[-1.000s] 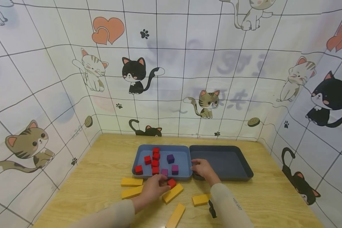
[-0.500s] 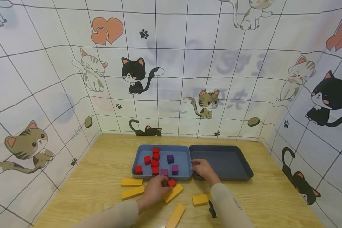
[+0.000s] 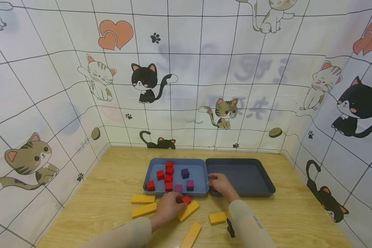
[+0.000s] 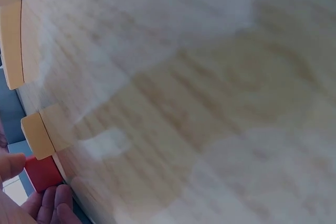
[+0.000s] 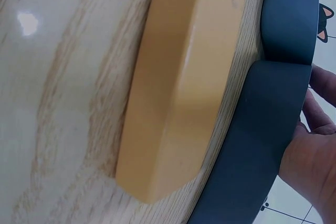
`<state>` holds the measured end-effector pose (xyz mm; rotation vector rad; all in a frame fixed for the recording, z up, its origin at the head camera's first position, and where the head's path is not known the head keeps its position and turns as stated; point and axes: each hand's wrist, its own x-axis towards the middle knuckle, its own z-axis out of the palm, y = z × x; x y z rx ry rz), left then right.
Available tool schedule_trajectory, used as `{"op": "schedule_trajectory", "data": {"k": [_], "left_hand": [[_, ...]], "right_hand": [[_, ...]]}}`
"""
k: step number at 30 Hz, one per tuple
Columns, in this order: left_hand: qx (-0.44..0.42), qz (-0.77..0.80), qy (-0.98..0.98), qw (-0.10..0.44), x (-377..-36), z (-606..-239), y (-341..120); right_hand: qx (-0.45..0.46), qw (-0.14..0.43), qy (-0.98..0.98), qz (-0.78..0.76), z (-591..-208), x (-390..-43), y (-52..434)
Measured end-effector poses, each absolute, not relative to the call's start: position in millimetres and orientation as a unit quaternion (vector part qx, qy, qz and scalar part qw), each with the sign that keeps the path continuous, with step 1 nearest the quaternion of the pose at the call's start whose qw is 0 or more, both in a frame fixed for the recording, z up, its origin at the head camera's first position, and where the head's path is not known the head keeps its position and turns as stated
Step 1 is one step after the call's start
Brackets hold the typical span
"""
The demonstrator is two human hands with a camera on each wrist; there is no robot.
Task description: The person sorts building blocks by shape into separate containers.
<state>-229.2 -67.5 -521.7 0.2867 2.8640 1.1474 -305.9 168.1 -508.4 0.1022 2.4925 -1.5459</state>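
Observation:
In the head view my left hand [image 3: 169, 206] is at a red cube [image 3: 186, 199] just in front of the blue tray [image 3: 198, 165]. The left wrist view has this red cube [image 4: 43, 173] between my thumb and curled fingers. My right hand [image 3: 222, 185] reaches over the front left corner of the dark grey tray [image 3: 241, 175]. Its fingertips lie at the rim where the two trays meet, with nothing visible between them. In the right wrist view the tray wall partly hides this hand [image 5: 315, 150].
Several red cubes [image 3: 168, 178] and purple cubes [image 3: 190, 185] sit in the blue tray. Yellow blocks lie on the wooden table: two at left [image 3: 143, 199], one by the left hand [image 3: 188, 211], one at the front [image 3: 190, 235], one near the right sleeve [image 3: 218, 217].
My left hand has shifted slightly right and come around the red cube beside the yellow block. The right hand stays in place at the trays' shared edge.

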Motion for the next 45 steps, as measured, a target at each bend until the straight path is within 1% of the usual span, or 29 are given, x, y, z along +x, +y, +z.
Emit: {"op": "schedule_trajectory", "data": {"k": [8,15,24,36,39,45], "left_hand": [[0.096,0.370,0.924,0.003,-227,-521,-71],[0.101,0.388,0.916,0.006,-230,-517,-74],[0.108,0.410,0.906,0.014,-233,-504,-78],[0.111,0.437,0.893,-0.002,-241,-495,-81],[0.113,0.438,0.892,-0.016,-245,-490,-83],[0.087,0.448,0.889,-0.036,-260,-480,-87]], "right_hand": [[0.030,0.102,0.846,-0.523,-507,-304,168],[0.028,0.101,0.846,-0.523,-508,-304,168],[0.030,0.101,0.843,-0.527,-507,-303,167],[0.035,0.100,0.844,-0.525,-507,-305,167],[0.035,0.099,0.847,-0.522,-507,-305,167],[0.039,0.100,0.843,-0.526,-508,-305,167]]}}
